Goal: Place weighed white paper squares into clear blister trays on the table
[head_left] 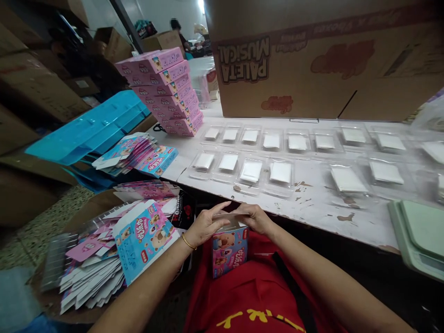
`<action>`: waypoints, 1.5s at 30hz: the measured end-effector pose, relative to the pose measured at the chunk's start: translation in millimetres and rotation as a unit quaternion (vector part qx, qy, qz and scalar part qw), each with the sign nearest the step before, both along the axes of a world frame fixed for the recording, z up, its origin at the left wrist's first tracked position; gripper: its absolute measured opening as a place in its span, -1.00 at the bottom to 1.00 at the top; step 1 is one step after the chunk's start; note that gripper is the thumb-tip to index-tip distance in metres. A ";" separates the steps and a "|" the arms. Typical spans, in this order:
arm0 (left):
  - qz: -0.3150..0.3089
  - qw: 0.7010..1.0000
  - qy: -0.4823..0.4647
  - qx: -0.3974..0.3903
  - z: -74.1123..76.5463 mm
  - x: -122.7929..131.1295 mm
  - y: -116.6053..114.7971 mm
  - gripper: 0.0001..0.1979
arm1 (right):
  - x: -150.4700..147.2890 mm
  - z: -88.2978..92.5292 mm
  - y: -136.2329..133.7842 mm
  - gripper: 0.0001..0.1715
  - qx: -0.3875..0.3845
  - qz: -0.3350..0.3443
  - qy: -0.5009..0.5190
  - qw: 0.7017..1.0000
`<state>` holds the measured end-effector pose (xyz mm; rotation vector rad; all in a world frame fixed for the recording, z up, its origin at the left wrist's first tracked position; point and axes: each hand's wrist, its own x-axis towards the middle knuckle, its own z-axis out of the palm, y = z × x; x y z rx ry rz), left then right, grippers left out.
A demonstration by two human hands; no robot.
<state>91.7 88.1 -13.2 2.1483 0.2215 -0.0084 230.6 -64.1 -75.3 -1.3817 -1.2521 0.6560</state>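
A small blue and pink printed box (pixel 229 252) stands upright in front of the red apron, its top end uppermost with flaps raised. My left hand (pixel 208 224) is closed on the left side of its upper edge, thumb and fingers at the flap. My right hand (pixel 255 218) grips the right side of the top, fingers bent over the flap. The inside of the box is mostly hidden. On the white table (pixel 305 194) beyond, clear plastic trays holding white packets, such as this tray (pixel 251 171), lie in two rows.
Pink boxes (pixel 180 101) are stacked at the table's back left, near a blue plastic bin (pixel 93 125). Flat cartons (pixel 145 240) fill a container at the left. A large cardboard box (pixel 312 60) stands behind the trays; a pale green scale (pixel 423 226) is at right.
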 end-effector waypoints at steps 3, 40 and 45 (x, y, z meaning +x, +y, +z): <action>-0.039 0.999 -0.037 0.009 1.7 -1.8 1.2 -0.52 | 1.1 8.7 -1.7 -0.52 -0.022 0.009 0.026 0.999; 0.074 0.996 -0.017 0.037 1.0 -6.6 -11.3 -0.79 | 11.6 2.4 -6.2 -0.48 0.013 0.027 -0.366 0.930; 0.067 0.998 -0.019 -0.005 -6.8 -7.7 -8.6 -0.77 | 10.8 4.8 -6.1 -0.58 -0.001 0.037 -0.153 0.988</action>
